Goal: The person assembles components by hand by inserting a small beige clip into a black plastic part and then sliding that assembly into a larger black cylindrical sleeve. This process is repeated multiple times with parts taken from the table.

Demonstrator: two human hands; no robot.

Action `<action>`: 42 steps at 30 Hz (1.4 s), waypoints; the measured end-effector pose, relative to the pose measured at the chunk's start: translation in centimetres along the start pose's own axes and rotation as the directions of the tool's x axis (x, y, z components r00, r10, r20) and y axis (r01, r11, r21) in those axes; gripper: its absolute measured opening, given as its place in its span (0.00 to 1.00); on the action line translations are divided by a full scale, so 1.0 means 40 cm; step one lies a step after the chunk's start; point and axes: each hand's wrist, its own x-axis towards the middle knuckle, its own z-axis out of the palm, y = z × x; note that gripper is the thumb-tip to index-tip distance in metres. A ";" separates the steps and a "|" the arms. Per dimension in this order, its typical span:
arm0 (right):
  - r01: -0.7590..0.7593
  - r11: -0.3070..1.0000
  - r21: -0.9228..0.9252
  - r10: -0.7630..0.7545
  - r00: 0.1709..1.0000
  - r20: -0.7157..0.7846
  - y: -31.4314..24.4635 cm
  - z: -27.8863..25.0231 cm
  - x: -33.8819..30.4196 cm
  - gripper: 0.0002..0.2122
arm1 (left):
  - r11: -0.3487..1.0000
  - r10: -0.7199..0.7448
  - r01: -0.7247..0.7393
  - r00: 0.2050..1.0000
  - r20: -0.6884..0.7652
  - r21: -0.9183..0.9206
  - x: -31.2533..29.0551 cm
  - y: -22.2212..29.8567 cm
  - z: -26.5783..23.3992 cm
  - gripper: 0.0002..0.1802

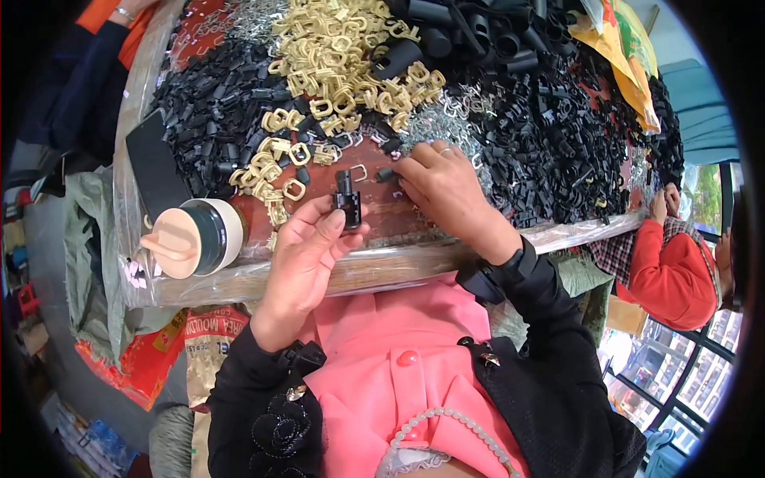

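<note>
Head view: left hand [307,253] pinches a small black plastic clip [347,201] between thumb and fingertips, held upright just above the near edge of the table [374,267]. Right hand [446,187], fingers curled, pinches a smaller black piece [385,174] at its fingertips — just right of the clip and apart from it. A bent metal wire piece [359,172] lies on the table between the two hands.

Beyond the clip — a pile of tan plastic buckles [335,72], with silver wire parts [434,119] to its right. Heaps of black plastic parts [550,135] spread right of the clip; another black heap [211,111] lies to its left. A tan-lidded jar [195,237] lies on its side left of the clip. Far right of the clip, another person in a red sleeve [669,275] sits at the table edge.
</note>
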 end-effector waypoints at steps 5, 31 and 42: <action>0.049 0.992 0.118 -0.044 0.998 -0.048 -0.024 -0.003 0.050 0.08 | 0.999 0.037 -0.038 0.999 -0.024 -0.028 -0.014 0.006 -0.014 0.13; -0.384 -0.077 0.920 0.212 0.895 0.392 -0.072 -0.029 -0.028 0.04 | 0.972 0.227 -0.214 0.962 0.153 -0.097 0.013 -0.053 0.030 0.15; -0.349 0.170 0.922 0.274 0.915 0.296 -0.058 -0.111 -0.068 0.04 | 0.993 0.065 -0.045 0.979 0.193 -0.109 0.002 -0.042 0.071 0.15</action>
